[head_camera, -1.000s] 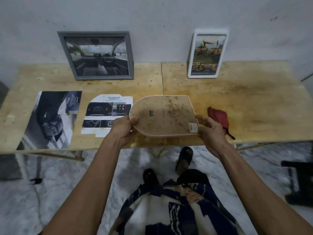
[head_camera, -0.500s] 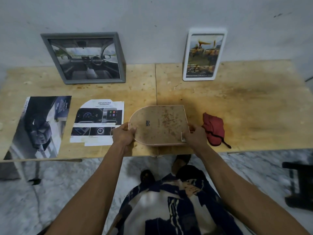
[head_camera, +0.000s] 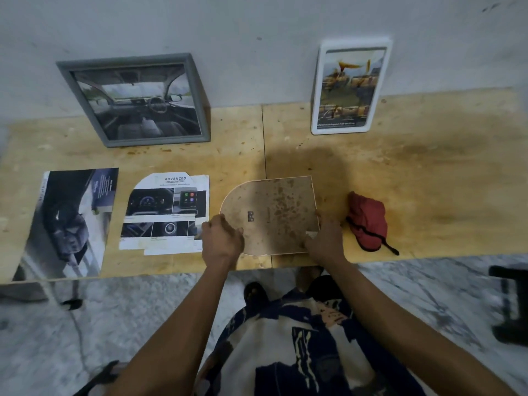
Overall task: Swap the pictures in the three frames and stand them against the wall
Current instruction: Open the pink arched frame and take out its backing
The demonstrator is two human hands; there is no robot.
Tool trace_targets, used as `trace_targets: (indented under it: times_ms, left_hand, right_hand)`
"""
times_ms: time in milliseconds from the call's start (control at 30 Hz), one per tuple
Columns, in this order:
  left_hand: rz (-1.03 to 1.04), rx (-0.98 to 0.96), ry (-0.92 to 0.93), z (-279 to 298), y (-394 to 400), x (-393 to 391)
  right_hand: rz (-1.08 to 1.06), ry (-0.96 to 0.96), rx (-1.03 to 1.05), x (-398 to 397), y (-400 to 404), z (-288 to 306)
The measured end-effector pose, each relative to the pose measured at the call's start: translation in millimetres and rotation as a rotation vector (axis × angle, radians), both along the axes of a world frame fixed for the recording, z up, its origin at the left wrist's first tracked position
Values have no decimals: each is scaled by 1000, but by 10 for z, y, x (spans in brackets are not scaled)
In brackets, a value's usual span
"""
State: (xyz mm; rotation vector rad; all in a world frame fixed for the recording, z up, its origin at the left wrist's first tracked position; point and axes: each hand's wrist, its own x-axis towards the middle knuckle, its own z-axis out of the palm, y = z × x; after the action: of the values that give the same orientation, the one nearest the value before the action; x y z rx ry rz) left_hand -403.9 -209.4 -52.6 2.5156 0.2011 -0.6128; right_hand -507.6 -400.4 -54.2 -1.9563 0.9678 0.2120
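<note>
**Frames and loose prints**

I see an arch-shaped frame face down near the table's front edge. A grey frame and white frame lean against the wall. Two loose prints, dashboard print and dark print, lie flat left.

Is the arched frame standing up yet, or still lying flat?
Lying flat, back side up, on the table near its front edge. The arched frame shows its stained backing board; the left hand and right hand grip its lower corners.
</note>
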Motion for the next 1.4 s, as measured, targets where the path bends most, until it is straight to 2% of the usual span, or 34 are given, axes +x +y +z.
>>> trace_targets:
  times_ms: [300, 633, 767, 900, 1000, 1133, 1400]
  left_hand:
    - [2, 108, -10, -5, -153, -4]
    - [374, 84, 247, -48, -268, 316]
    - [437, -28, 305, -422, -128, 469]
    - [374, -114, 310, -112, -144, 502]
    - [398, -202, 340, -158, -77, 535]
    - [444, -225, 378, -248, 90, 571]
    - [492, -282, 312, -212, 214, 548]
  right_hand:
    - [79, 79, -82, -27, 30, -178]
    - [192, 149, -147, 2, -4, -148]
    - [208, 158, -161, 1, 12, -133]
    - [205, 168, -123, 15, -18, -119]
    - [192, 177, -95, 23, -44, -93]
    - [238, 148, -132, 8, -39, -117]
    - [281, 154, -142, 1, -19, -130]
